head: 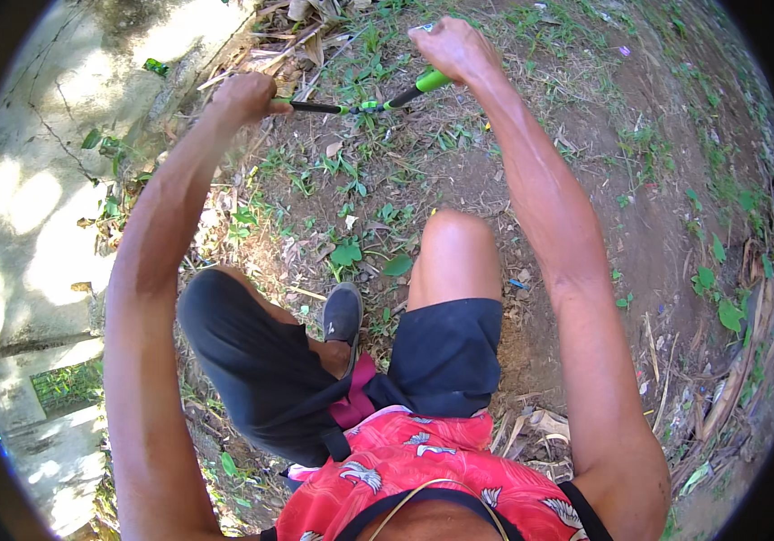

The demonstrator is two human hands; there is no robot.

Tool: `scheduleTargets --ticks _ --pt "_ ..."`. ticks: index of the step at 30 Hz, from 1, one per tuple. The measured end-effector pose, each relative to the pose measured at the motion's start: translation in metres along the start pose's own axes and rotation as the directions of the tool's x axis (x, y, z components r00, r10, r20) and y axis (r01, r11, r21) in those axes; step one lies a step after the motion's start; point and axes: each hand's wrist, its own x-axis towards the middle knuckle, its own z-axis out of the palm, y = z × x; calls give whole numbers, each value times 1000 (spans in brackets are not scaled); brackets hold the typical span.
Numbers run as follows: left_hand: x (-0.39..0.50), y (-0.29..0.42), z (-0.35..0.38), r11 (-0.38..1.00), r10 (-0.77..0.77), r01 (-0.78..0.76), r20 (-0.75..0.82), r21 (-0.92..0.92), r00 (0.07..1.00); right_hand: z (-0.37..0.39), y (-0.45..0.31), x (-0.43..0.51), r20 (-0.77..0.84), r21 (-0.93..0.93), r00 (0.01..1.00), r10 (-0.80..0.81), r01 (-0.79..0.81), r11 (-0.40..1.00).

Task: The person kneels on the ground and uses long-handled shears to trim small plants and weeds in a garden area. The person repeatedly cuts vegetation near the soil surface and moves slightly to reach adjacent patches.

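My left hand is closed around one handle of green-and-black long-handled garden shears, at the far side of my reach. Around the other handle, my right hand is closed higher and to the right, with part of the green grip showing below it. The two handles are spread wide and meet at the pivot between my hands. I cannot make out the blades, which point away over low grass and weeds.
A concrete wall or slab runs along the left. Dry leaves and stalks lie beyond my left hand. Broad-leaved weeds grow near my shoe. Bare soil and a pile of dry stalks are on the right.
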Motion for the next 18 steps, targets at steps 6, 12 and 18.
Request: scheduleTargets --ticks 6,12,18 --pt "11 -36 32 984 39 -30 51 -177 998 15 -25 21 104 17 994 28 -30 999" --pt "34 -72 44 965 110 -106 2 -241 994 21 -41 56 179 11 981 71 -75 997" --pt "72 -110 48 948 256 -261 -56 -182 965 11 -65 82 229 62 965 130 -148 987"
